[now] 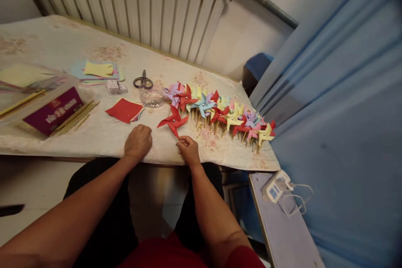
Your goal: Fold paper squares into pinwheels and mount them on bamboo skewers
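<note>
A red pinwheel lies near the front edge of the table, its paper blades flat on the cloth and its thin stick running back toward the person. The right hand pinches the lower end of that stick, fingers drawn together on it, which keeps the wheel steady and lets it be steered by the handle rather than by the delicate folded paper. The left hand rests just beside it on the cloth, curled loosely with the fingers together and nothing visibly in them; it seems to brace the person at the table edge.

Just beyond the red one, a row of finished pinwheels in red, yellow, blue, pink and purple lies overlapped, sticks pointing toward the person, so each new piece can be laid at the near end. Behind it a small clear dish and scissors sit within easy reach. Red paper squares lie left of the dish, a stack of coloured sheets farther back, and a bundle of wooden sticks leans against a purple box at the far left.
</note>
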`<state>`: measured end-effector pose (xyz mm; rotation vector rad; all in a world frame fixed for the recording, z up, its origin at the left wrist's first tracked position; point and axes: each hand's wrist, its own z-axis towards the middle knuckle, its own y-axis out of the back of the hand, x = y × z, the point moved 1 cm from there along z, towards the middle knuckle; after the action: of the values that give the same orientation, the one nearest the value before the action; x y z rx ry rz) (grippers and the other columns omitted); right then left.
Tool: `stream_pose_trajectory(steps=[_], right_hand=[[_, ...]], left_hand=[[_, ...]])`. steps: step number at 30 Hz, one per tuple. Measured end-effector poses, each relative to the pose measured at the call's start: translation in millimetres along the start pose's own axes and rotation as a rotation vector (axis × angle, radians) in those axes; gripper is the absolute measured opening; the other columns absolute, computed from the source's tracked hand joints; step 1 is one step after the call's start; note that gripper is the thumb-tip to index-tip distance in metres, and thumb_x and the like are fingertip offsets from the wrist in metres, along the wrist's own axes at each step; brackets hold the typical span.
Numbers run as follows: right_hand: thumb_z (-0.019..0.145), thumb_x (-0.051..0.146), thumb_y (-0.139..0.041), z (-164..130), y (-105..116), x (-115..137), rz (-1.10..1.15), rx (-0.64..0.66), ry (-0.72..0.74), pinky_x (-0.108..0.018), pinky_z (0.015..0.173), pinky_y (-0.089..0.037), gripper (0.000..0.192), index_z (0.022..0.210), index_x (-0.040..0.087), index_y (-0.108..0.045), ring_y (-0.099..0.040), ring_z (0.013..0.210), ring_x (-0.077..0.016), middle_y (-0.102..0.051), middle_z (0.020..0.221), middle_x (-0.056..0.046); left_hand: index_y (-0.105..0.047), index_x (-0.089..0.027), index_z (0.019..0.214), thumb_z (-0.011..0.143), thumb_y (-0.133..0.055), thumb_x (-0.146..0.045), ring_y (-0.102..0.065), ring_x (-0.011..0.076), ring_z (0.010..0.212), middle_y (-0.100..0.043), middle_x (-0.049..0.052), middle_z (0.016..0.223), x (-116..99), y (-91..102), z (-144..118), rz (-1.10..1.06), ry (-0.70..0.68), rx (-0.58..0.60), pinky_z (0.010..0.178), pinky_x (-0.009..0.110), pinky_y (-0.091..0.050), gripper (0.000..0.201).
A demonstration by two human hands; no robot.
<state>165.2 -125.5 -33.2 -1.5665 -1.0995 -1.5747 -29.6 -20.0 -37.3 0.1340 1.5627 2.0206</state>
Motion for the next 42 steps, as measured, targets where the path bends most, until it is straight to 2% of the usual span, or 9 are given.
stream_pose_trajectory(steps=[9, 14, 19, 24, 28, 34, 42], right_hand=[[0.068, 0.019, -0.065, -8.0, 18.9, -3.9, -0.013, -0.045, -0.065, -0.017, 0.044, -0.047, 0.018, 0.085, 0.02, -0.067, -0.05, 0.047, -0.0062, -0.059, 0.064, 0.009], [0.071, 0.02, -0.063, -5.1, 38.7, -6.2, -0.112, -0.019, -0.006, -0.019, 0.048, -0.049, 0.016, 0.086, 0.021, -0.07, -0.051, 0.052, -0.0089, -0.058, 0.064, 0.008], [0.075, 0.021, -0.061, 0.4, 54.5, -9.0, -0.27, -0.02, 0.051, -0.021, 0.059, -0.052, 0.015, 0.086, 0.023, -0.072, -0.057, 0.06, -0.0118, -0.062, 0.066, 0.006], [0.076, 0.019, -0.063, 1.2, 51.3, -15.5, -0.286, -0.061, 0.076, -0.022, 0.066, -0.054, 0.015, 0.086, 0.023, -0.073, -0.06, 0.065, -0.0125, -0.065, 0.069, 0.005], [0.077, 0.021, -0.064, 2.7, 46.5, -20.0, -0.202, -0.103, 0.017, -0.022, 0.06, -0.053, 0.015, 0.089, 0.023, -0.072, -0.057, 0.059, -0.0112, -0.063, 0.068, 0.006], [0.076, 0.018, -0.063, 6.9, 43.8, -17.6, -0.125, -0.128, -0.01, -0.02, 0.053, -0.051, 0.013, 0.086, 0.022, -0.07, -0.055, 0.053, -0.0099, -0.059, 0.065, 0.007], [0.076, 0.019, -0.064, 5.5, 43.3, -10.5, -0.164, -0.162, -0.021, -0.022, 0.062, -0.055, 0.009, 0.082, 0.023, -0.07, -0.06, 0.06, -0.0112, -0.063, 0.065, 0.007]], left_hand=[[-0.07, -0.011, 0.106, 0.091, -0.04, -0.021, -0.059, 0.0313, 0.105, -0.065, 0.019, 0.106, -6.6, 8.6, 2.6, 0.097, 0.039, 0.059, 0.088, 0.039, -0.045, 0.035], [-0.069, -0.011, 0.107, 0.091, -0.039, -0.022, -0.059, 0.0316, 0.105, -0.065, 0.019, 0.108, -7.0, 7.8, 4.5, 0.113, 0.051, 0.072, 0.087, 0.04, -0.045, 0.036], [-0.069, -0.01, 0.107, 0.092, -0.039, -0.024, -0.059, 0.0327, 0.104, -0.064, 0.02, 0.109, -7.3, 6.5, 5.2, 0.111, 0.061, 0.065, 0.085, 0.04, -0.046, 0.037], [-0.069, -0.009, 0.109, 0.095, -0.037, -0.024, -0.058, 0.0319, 0.104, -0.062, 0.019, 0.11, -7.6, 9.0, 5.0, 0.109, 0.053, 0.062, 0.085, 0.04, -0.045, 0.038], [-0.067, -0.009, 0.111, 0.096, -0.036, -0.027, -0.056, 0.0307, 0.103, -0.061, 0.017, 0.11, -7.3, 10.3, 5.0, 0.118, 0.048, 0.099, 0.087, 0.039, -0.045, 0.039], [-0.067, -0.011, 0.112, 0.096, -0.037, -0.027, -0.055, 0.0296, 0.104, -0.061, 0.016, 0.11, -7.4, 8.3, 6.7, 0.179, 0.051, 0.082, 0.089, 0.038, -0.045, 0.037], [-0.068, -0.01, 0.112, 0.095, -0.035, -0.028, -0.057, 0.0308, 0.104, -0.064, 0.019, 0.111, -4.8, 4.7, 10.4, 0.206, 0.047, 0.082, 0.088, 0.037, -0.046, 0.041]])
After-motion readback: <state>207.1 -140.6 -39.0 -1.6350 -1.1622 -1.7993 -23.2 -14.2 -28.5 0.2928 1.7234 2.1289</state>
